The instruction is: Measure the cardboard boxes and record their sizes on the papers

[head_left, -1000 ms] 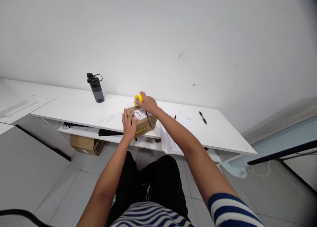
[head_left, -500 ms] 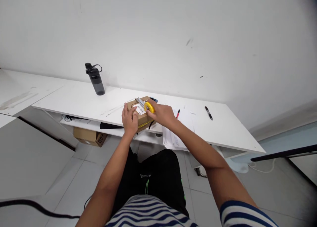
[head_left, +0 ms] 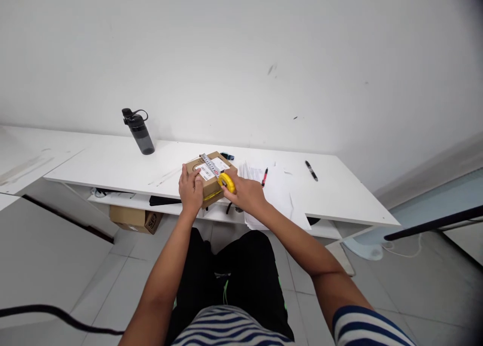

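A small cardboard box (head_left: 209, 189) with a white label (head_left: 205, 173) rests near the front edge of the white desk (head_left: 169, 159). My left hand (head_left: 190, 189) grips its left side, fingers over the top. In my right hand (head_left: 243, 189) is a yellow tape measure (head_left: 227, 183), held at the box's near right edge. Its metal blade (head_left: 210, 164) is pulled out and lies across the box top, over the label, toward the far edge. Yellow tape runs along the box's front side.
Papers (head_left: 279, 195) with a red-and-black pen (head_left: 264, 177) lie right of the box. Farther right is a black pen (head_left: 311, 170). A dark water bottle (head_left: 140, 133) stands at back left. A small dark object (head_left: 227, 156) sits behind the box. Another carton (head_left: 130, 218) is below the desk.
My right hand has drawn the tape measure from the box's far edge to its near right edge, extending the blade across the top. My left hand has stayed on the box.
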The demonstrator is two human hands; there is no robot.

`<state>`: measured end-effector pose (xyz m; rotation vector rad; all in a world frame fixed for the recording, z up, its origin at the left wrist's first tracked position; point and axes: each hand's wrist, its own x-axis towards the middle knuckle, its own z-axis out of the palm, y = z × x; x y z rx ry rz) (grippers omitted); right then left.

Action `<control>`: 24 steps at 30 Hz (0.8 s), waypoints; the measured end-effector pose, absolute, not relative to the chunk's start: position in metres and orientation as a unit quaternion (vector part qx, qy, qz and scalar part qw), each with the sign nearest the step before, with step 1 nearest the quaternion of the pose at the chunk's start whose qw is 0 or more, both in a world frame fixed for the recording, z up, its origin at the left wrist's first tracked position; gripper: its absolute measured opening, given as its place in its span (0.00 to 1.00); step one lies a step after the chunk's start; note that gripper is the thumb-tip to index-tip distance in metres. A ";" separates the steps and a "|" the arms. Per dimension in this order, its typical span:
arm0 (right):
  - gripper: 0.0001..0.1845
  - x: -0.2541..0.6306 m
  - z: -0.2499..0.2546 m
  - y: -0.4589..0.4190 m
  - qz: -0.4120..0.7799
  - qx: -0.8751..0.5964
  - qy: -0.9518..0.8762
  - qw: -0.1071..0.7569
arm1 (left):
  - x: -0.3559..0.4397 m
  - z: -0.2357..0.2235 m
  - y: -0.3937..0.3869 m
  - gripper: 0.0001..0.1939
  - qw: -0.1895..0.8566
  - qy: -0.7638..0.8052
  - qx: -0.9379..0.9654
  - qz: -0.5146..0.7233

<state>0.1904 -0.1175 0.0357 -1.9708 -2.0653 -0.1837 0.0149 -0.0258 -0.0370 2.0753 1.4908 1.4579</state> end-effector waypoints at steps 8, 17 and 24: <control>0.33 0.192 0.044 -0.106 -0.028 -0.675 -0.714 0.185 | 0.018 -0.031 -0.029 0.20 0.124 0.514 0.692 0.491; 0.33 0.194 0.051 -0.070 0.009 -0.654 -0.692 0.306 | 0.003 -0.023 -0.036 0.27 0.126 0.497 0.747 0.422; 0.43 0.208 0.026 -0.088 0.084 -0.620 -0.636 0.451 | -0.026 0.004 -0.013 0.36 0.203 0.516 0.741 0.379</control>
